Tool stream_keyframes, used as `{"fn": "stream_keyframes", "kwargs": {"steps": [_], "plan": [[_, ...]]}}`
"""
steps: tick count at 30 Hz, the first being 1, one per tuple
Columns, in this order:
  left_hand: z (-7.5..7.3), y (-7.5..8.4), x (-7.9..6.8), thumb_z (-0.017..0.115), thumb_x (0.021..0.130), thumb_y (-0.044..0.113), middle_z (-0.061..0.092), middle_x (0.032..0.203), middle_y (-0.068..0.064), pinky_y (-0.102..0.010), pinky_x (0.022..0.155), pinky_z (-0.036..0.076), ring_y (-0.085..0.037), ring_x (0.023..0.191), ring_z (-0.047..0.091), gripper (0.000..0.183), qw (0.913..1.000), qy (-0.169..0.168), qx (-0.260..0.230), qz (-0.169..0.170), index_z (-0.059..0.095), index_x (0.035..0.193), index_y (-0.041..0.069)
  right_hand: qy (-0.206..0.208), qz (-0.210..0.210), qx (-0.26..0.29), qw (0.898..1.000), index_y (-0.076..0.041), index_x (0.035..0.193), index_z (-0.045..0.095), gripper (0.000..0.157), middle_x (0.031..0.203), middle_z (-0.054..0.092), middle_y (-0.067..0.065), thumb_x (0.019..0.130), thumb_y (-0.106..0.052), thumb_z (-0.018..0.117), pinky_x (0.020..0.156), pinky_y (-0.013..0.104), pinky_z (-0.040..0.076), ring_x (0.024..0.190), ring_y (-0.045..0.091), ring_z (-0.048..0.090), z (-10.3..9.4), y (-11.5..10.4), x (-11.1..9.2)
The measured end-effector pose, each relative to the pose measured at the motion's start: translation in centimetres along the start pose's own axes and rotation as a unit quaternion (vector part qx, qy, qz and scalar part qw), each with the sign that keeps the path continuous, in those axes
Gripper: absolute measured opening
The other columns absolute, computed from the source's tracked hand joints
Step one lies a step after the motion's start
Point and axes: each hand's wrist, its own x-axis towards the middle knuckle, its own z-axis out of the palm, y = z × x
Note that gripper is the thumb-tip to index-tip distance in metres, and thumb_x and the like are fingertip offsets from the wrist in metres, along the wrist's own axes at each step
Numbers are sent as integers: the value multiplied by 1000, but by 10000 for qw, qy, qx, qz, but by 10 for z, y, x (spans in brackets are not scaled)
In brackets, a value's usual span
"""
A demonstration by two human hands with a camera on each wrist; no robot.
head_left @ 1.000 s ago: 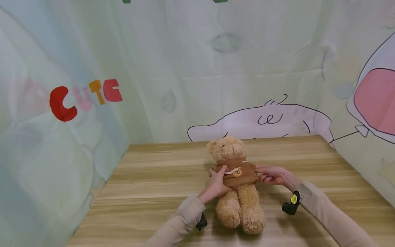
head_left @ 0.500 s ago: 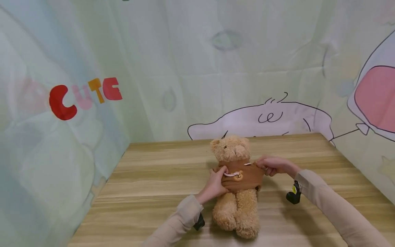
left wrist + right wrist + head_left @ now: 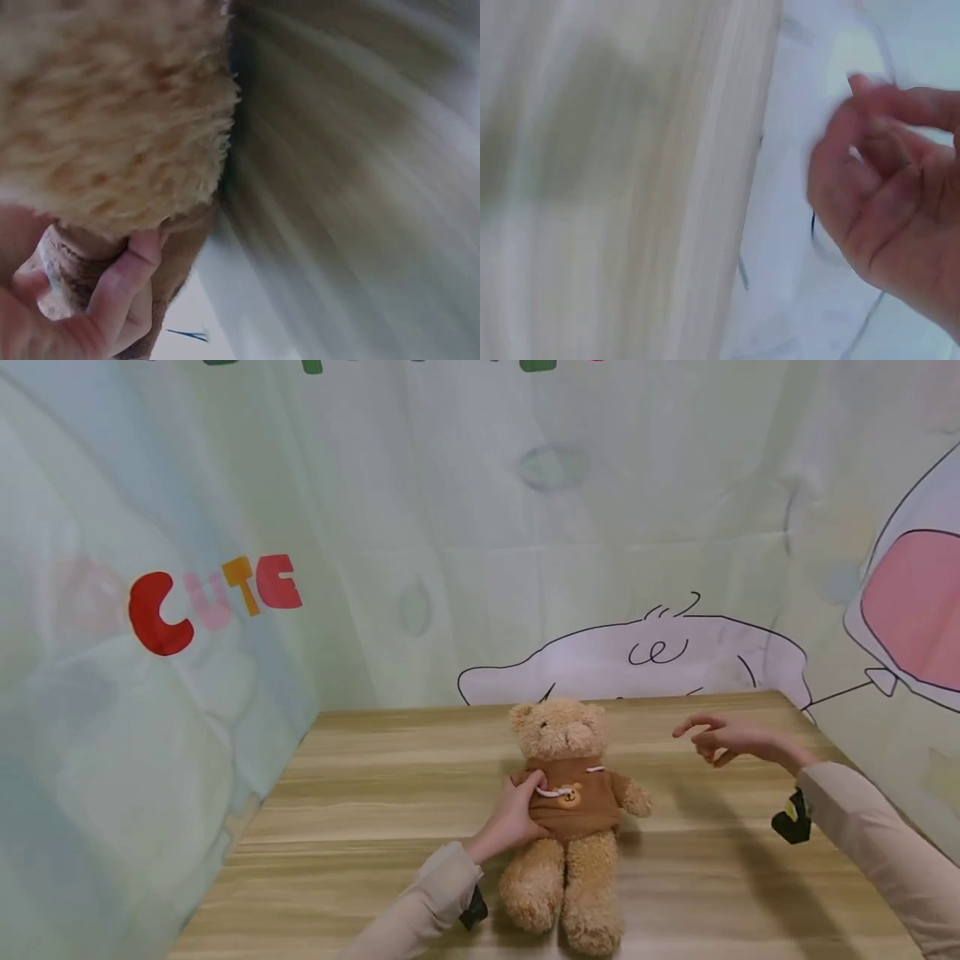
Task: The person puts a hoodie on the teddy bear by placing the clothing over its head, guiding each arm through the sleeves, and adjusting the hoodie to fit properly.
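A light-brown teddy bear [image 3: 564, 735] lies on its back, head toward the far edge, legs toward the person. It wears a brown sweatshirt [image 3: 581, 817] with a white cord and a small bear-face patch. My left hand [image 3: 512, 817] grips the shirt at the bear's side, thumb on the front; the arm on that side is mostly hidden. In the left wrist view, fur [image 3: 112, 120] fills the upper left above the curled fingers [image 3: 124, 289]. Well to the right of the bear, my right hand [image 3: 731, 739] hovers over the table with loosely bent fingers and nothing in them.
The wood-grain table [image 3: 375, 793] is bounded at the back and sides by a printed cloth [image 3: 420, 527] with cartoon drawings and coloured letters. Small black devices are strapped at both wrists, such as the right wrist camera [image 3: 792, 820].
The right hand has let go of the shirt's sleeve side and moved away to the right. The bear's arm on that side now shows outside the sleeve. The left hand keeps its grip.
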Motion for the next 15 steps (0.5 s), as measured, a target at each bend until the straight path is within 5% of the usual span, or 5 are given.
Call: {"fn": "stream_keyframes", "kwargs": {"steps": [2, 6, 10, 15], "plan": [[0, 1, -1, 83, 59, 16, 43, 100, -15, -39, 70, 43, -33, 97, 44, 55, 9999, 99, 15, -23, 42, 95, 11, 96, -43, 266, 9996, 5, 129, 32, 46, 93, 56, 21, 93, -23, 43, 68, 35, 51, 81, 21, 58, 21, -1, 1], [3, 5, -2, 84, 57, 27, 40, 112, -23, -42, 69, 46, -41, 101, 45, 72, 9982, 509, -100, -309, 37, 109, 14, 267, 20, 743, 9969, -8, 140, 17, 65, 132, 33, 34, 91, -38, 47, 74, 41, 52, 104, 37, 53, 75, -5, 21], [5, 8, -8, 83, 53, 39, 36, 112, -25, -35, 61, 47, -33, 92, 47, 98, 9903, 1023, -365, -865, 24, 125, 10, 745, 0, 562, 9956, -12, 142, 15, 77, 137, 27, 33, 84, -45, 55, 71, 39, 51, 109, 40, 48, 111, -7, 40], [1, 4, -16, 81, 57, 36, 33, 99, -16, -24, 57, 39, -19, 76, 39, 74, 9809, 1556, -545, -1031, 37, 104, 1, 1332, 147, 196, 9908, 6, 136, 25, 87, 134, 31, 33, 77, -46, 63, 72, 32, 48, 112, 34, 46, 124, -7, 48]]}}
